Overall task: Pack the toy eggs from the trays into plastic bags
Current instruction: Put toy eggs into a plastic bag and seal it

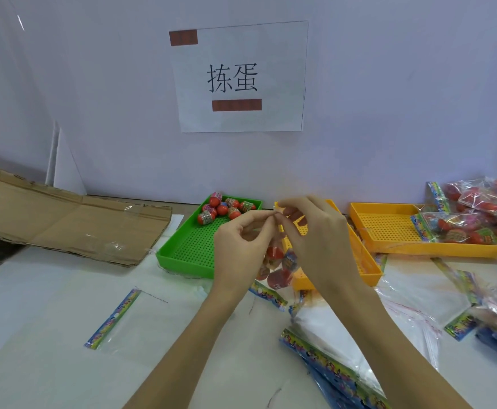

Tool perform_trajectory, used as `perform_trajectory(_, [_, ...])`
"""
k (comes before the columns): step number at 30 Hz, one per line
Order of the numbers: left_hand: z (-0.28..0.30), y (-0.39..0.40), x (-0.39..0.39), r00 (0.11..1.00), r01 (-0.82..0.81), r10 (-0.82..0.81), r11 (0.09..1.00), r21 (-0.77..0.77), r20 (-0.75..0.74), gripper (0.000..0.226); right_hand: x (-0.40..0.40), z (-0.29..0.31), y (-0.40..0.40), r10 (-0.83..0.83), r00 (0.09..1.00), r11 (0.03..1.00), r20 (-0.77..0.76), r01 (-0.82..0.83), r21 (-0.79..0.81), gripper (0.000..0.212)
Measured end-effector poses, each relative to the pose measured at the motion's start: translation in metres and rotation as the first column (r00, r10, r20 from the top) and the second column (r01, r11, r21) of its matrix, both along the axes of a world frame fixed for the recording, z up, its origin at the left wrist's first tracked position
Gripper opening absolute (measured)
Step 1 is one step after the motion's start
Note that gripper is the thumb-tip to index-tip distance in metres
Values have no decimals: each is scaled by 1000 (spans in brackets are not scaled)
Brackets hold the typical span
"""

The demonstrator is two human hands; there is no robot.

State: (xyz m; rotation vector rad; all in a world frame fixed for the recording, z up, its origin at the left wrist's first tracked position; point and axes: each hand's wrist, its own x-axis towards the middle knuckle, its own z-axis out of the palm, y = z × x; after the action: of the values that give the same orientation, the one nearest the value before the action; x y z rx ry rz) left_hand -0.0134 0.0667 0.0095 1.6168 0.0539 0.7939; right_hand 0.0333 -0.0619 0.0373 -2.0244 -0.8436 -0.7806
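1. Toy eggs (pixel 223 208), red with printed bands, sit clustered in the far corner of the green tray (pixel 194 255) on the counter (pixel 49 320); the rest of that tray's perforated floor is bare.
2. We hold a filled clear bag (pixel 276 268) up between both hands, above the near yellow tray (pixel 369 268); several red eggs hang inside it.
3. Our left hand (pixel 241 246) pinches the bag's top edge between thumb and forefinger, its other fingers loosely curled.
4. Our right hand (pixel 315 231) pinches the same top edge just beside the left, fingertips nearly touching.
5. A second yellow tray (pixel 386 228) lies to the right, with packed bags of eggs (pixel 483 219) heaped over its right end and beyond it.
6. An empty bag with a colourful header strip (pixel 114 318) lies flat on the counter to the left of our forearms.
7. More empty bags (pixel 338 343) are piled on the right, under our right forearm.
8. Flattened cardboard (pixel 64 222) lies at far left, and a paper sign (pixel 238 76) is stuck on the wall behind.
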Motion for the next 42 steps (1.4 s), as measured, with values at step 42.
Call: perform_trajectory(42, [13, 41, -4, 962, -267, 263, 961, -65, -71, 11, 81, -21, -88, -243, 918, 969, -315, 248, -25, 9])
